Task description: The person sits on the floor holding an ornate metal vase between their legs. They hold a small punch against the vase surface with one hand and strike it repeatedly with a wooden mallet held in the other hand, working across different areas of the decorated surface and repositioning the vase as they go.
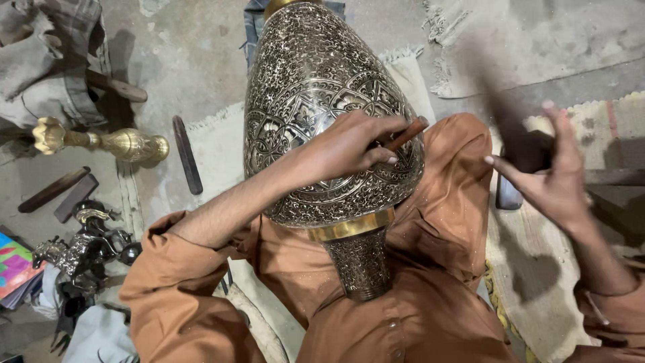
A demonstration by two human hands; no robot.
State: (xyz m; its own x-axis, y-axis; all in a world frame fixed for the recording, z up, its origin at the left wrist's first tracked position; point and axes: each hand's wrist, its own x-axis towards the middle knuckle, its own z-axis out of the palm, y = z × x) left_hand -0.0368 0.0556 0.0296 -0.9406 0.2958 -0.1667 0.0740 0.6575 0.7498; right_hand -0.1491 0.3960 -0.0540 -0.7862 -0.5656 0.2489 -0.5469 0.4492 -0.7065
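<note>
A large engraved metal vase [322, 101] filled the centre of the frame, lying across the person's lap with its narrow neck and brass collar pointing toward the lower middle and its wide body rising to the top edge. The left hand [349, 144] rested on the vase's patterned belly, its fingers closed around a thin reddish-brown chisel [408, 133] whose tip met the metal surface. The right hand [544, 171], at the right of the frame, was raised clear of the vase and gripped the dark handle of a hammer [497, 101], which showed only as a motion blur slanting toward the upper right. The two hands were well apart. The person wore rust-orange clothing [430, 296] that covered the lower half of the frame.

At the left, a brass candlestick-like piece [101, 141] lay on the concrete floor [188, 60], with a dark flat file [187, 154] just to its right. Lower left stood a small dark metal figurine [84, 249], beside a brightly coloured booklet [15, 265] at the left edge. A pale fringed mat [537, 262] lay beneath the right hand.
</note>
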